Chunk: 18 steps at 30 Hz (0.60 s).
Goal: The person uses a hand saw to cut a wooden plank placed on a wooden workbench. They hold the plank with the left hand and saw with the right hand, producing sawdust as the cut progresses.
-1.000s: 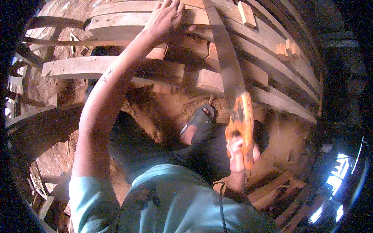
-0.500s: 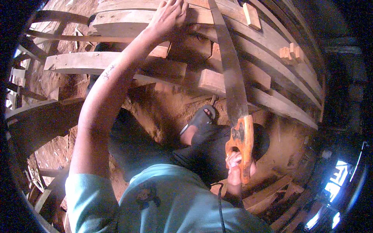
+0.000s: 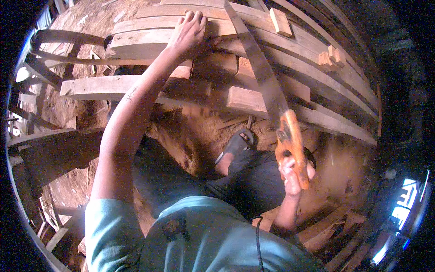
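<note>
My right hand point(image 3: 293, 173) is wrapped round the orange wooden handle of a handsaw point(image 3: 261, 68). Its long dark blade slants up and to the left, and its far end crosses the edge of the timber boards beside my left hand. My left hand point(image 3: 189, 31) presses on the front wooden board point(image 3: 145, 41), fingers bent over its top and the thumb side hidden below. Those long pale boards lie side by side across the far part of the view. Whether the teeth have cut into the wood I cannot tell.
A small wood block point(image 3: 281, 21) and a cluster of offcuts point(image 3: 332, 58) lie on the boards at the right. A lower curved beam point(image 3: 97, 87) with a short block point(image 3: 247, 99) runs nearer me. My sandalled foot point(image 3: 240, 140) rests below it. Scrap timber point(image 3: 333, 226) lies lower right.
My right hand has pushed the saw forward and up, the handle moving away from my body. My left hand stays on the board; the whole view has shifted slightly.
</note>
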Available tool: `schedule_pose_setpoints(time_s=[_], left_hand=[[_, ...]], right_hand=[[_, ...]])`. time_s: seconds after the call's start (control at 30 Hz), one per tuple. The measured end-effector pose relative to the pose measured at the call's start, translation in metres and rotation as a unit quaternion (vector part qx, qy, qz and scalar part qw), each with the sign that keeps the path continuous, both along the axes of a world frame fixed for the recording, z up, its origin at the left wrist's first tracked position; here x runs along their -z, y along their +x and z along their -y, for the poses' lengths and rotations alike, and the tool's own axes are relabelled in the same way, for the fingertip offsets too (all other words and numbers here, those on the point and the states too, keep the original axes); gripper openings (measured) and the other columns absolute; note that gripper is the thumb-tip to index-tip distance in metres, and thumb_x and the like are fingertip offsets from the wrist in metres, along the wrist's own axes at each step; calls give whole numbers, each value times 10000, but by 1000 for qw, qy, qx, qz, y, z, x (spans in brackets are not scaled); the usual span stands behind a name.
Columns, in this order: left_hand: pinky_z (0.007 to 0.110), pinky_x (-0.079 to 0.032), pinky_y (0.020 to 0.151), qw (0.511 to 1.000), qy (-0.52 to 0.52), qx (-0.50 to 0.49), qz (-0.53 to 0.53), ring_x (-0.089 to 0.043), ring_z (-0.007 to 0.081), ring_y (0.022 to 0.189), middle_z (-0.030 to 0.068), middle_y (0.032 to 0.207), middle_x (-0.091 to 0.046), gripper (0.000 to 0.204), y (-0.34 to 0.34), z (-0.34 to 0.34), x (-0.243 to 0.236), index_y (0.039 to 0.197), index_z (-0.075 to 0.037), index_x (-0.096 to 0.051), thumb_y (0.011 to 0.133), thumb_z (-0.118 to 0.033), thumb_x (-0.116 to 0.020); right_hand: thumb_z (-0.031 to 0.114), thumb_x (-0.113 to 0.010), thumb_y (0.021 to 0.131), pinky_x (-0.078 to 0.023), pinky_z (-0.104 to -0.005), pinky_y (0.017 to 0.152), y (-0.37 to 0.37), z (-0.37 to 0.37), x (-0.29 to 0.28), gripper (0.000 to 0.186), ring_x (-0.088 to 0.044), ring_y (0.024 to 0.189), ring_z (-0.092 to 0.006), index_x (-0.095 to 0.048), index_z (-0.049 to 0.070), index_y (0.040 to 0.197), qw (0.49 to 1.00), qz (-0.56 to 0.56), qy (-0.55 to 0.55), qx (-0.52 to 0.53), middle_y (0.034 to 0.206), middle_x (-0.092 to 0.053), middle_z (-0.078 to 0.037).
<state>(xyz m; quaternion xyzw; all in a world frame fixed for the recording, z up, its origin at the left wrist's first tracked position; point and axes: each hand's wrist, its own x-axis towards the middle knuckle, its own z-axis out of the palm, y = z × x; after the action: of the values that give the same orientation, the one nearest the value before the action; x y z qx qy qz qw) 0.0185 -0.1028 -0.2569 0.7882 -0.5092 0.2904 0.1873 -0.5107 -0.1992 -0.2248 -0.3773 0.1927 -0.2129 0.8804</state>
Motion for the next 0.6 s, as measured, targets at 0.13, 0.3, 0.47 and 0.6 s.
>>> schedule_pose_setpoints(time_s=[0.13,0.3,0.47,0.6], left_hand=[[496,-452,954,998,27,25,-51,-530,374,1129,199,1152,-565,716,-6,6,-6,1170,60,-590,895,-596,-672],[507,-458,947,999,-23,34,29,-530,384,1128,214,1151,-560,729,2,3,4,1180,68,-585,890,-594,-677],[511,-468,941,1000,7,21,-4,-537,397,1142,223,1156,-575,724,-2,-1,-1,1185,74,-580,907,-590,-655],[493,-458,1000,998,38,52,-7,-503,414,1196,234,1326,-528,515,3,-7,-8,1315,38,-528,881,-223,-626]], right_hand=[[87,-649,893,-560,-380,793,57,-11,7,439,-665,936,-268,-608,-12,1318,995,-37,-85,32,1258,-632,-177],[68,-677,904,-560,-350,641,106,-44,-24,159,-666,672,-219,-707,-31,1024,923,-134,-351,80,841,-705,-71],[128,-691,899,-449,-297,624,2,-50,1,303,-542,749,-176,-530,4,1125,980,-60,-181,62,911,-573,-88],[116,-692,892,-409,-274,495,25,-61,-11,192,-495,559,-129,-576,18,1010,930,-93,-338,109,771,-571,-60]])
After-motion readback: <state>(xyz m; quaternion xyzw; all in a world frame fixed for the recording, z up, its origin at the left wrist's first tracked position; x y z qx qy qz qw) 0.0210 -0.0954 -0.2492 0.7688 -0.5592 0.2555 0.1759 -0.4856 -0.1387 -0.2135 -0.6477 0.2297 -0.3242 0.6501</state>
